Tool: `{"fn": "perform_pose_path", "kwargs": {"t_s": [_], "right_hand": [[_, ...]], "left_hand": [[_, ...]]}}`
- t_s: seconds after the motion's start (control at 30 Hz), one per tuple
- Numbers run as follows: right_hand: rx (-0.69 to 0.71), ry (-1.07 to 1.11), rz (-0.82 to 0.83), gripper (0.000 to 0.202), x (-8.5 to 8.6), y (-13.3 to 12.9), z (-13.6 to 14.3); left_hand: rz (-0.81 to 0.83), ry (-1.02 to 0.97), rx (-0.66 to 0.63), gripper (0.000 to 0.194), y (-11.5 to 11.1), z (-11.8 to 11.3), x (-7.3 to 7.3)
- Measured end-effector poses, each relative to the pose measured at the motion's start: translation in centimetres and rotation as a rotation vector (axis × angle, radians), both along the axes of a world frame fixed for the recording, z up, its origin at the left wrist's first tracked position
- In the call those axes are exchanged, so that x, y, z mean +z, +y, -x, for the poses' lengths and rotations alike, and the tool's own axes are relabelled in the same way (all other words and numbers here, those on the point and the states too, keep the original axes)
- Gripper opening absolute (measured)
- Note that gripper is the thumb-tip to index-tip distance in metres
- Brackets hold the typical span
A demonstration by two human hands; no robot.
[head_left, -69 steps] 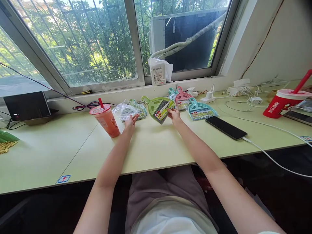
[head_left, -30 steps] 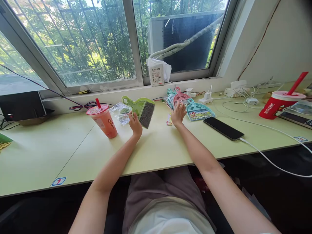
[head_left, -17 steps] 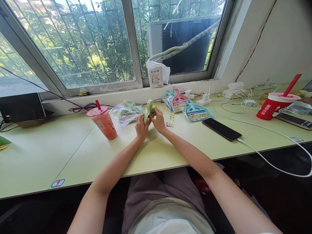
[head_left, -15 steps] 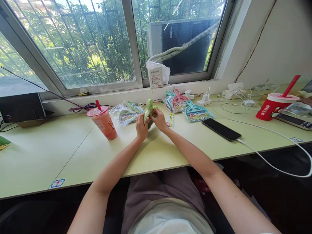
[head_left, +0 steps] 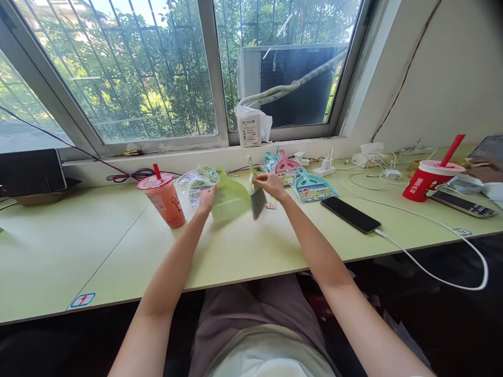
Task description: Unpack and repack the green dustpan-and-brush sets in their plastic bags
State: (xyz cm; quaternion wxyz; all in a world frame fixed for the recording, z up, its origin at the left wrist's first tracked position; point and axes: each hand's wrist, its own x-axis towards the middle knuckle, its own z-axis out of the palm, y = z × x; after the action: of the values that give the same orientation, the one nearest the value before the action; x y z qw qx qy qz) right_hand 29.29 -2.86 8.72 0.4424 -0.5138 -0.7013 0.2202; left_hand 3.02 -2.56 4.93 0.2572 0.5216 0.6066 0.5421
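I see bare bench point(head_left: 243, 246) between my hands and the near edge, and a wider bare stretch off to the left past the orange drink cup point(head_left: 164, 200). Toward the window the room closes up: a crinkled plastic wrapper point(head_left: 192, 184) lies just behind my left hand, and packaged pink and teal dustpan sets point(head_left: 302, 180) lie close behind and to the right of my right hand. A black phone point(head_left: 349, 214) on its white cable lies further right, apart from my arm.

My left hand point(head_left: 207, 198) holds the green dustpan point(head_left: 230, 201) by its left edge; the pan's handle points away toward the window and its wide mouth faces me, tilted up off the bench. My right hand point(head_left: 269, 184) holds the small brush point(head_left: 255, 191) just beside the pan's right edge, long axis near upright, handle up and grey bristles down. The fingers of both hands are closed in a pinch on these two pieces.
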Motion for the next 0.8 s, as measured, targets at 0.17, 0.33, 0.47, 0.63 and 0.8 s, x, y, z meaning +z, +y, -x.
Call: {"fn": "perform_pose_path", "kwargs": {"t_s": [0.17,0.33,0.47,0.63,0.8], "right_hand": [[-0.378,-0.767,0.203,0.044,-0.5,0.0,-0.8],[-0.342,-0.889,0.312,0.051,-1.8,0.2,-1.0],[-0.347,-0.894,0.319,0.051,-2.3,0.2,-0.7],[-0.369,-0.866,0.3,0.048,-2.0,0.3,-0.8],[-0.358,-0.76,0.136,0.049,-0.1,-0.7,0.8]], "left_hand": [[0.213,0.691,-0.088,0.029,-0.6,0.5,-0.5],[0.174,1.082,0.033,0.036,-1.7,-0.4,-0.8],[0.191,1.16,-0.065,0.028,-1.9,-0.7,-1.1],[0.235,1.091,-0.028,0.025,-1.4,0.0,-1.0],[0.17,0.705,0.102,0.031,-0.3,1.2,-0.5]]}}
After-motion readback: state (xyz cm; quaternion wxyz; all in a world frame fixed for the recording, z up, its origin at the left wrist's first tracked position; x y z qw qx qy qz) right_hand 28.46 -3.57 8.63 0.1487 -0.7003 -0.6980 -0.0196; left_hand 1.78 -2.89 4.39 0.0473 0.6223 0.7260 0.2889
